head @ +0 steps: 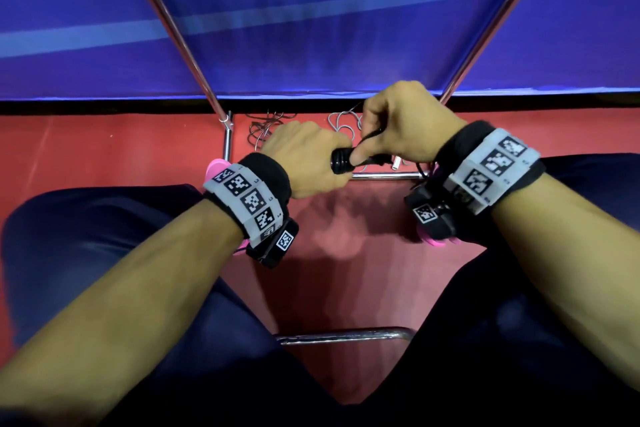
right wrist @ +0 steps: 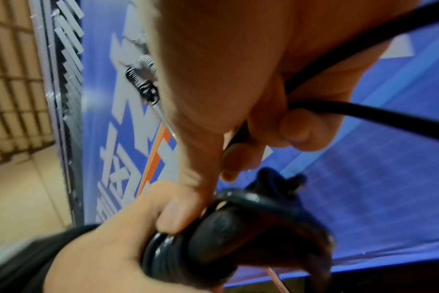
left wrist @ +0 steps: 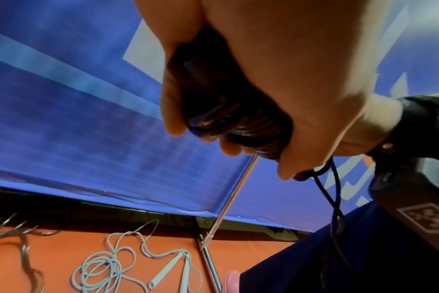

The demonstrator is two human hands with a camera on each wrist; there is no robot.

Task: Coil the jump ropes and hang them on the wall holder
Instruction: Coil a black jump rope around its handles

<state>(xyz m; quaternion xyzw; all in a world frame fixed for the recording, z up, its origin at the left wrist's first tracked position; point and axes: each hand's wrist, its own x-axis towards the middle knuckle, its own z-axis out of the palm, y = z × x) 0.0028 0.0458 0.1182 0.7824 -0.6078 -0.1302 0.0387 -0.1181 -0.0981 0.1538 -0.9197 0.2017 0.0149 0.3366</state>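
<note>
**Both hands closed on the black jump rope**

The left hand (head: pixel 304 159) is wrapped round a tight bundle of the black jump rope (head: pixel 341 160), knuckles up. Its fingers curl fully over the coils, so only the bundle's end shows past the thumb side. The right hand (head: pixel 405 121) sits just beside and slightly above it, wrist cocked and back of the hand facing up. Its thumb comes down onto the coils. In the right wrist view its curled fingers pinch a loose run of the same black cord, which passes out between them. In the left wrist view two strands of that cord hang down from the hands past the person's leg.

Both forearms reach forward from the bottom corners of the head view and converge over the gap between the knees. Each wrist wears a black band (head: pixel 263 184) with grey marker tiles.

Beyond the hands, a pale grey jump rope (left wrist: pixel 108 265) lies loosely tangled on the red floor (head: pixel 104 149), its two handles side by side. A darker rope (head: pixel 263 130) lies near it to the left. Chrome tubes (head: pixel 381 177) stand around them, in front of a blue banner (head: pixel 311 45).
</note>
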